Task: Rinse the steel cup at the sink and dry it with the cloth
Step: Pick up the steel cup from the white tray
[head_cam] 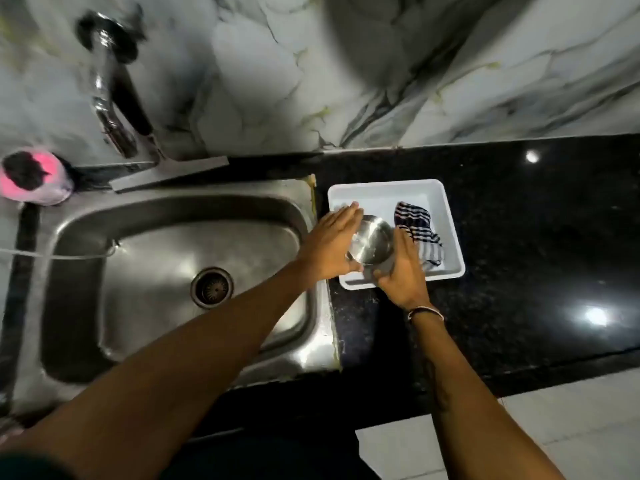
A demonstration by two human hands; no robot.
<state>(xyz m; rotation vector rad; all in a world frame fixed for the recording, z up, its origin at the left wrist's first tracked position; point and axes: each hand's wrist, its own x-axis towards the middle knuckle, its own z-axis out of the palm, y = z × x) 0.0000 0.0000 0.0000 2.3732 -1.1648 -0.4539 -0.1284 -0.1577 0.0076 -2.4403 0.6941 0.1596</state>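
The steel cup (pixel 371 241) sits over the left part of a white tray (pixel 446 216) on the black counter, held between both palms. My left hand (pixel 330 242) presses flat against its left side, fingers stretched out. My right hand (pixel 403 271) wraps its right and near side. A dark blue and white striped cloth (pixel 417 225) lies crumpled in the tray, just right of the cup and partly behind my right hand. The steel sink (pixel 145 282) is to the left, with the tap (pixel 110 98) above its far edge.
A drain (pixel 212 287) sits in the middle of the basin. A pink-topped container (pixel 33 176) stands at the sink's far left corner. A squeegee-like blade (pixel 169 174) lies behind the sink. A marble wall rises behind, and black counter (pixel 536 237) stretches to the right.
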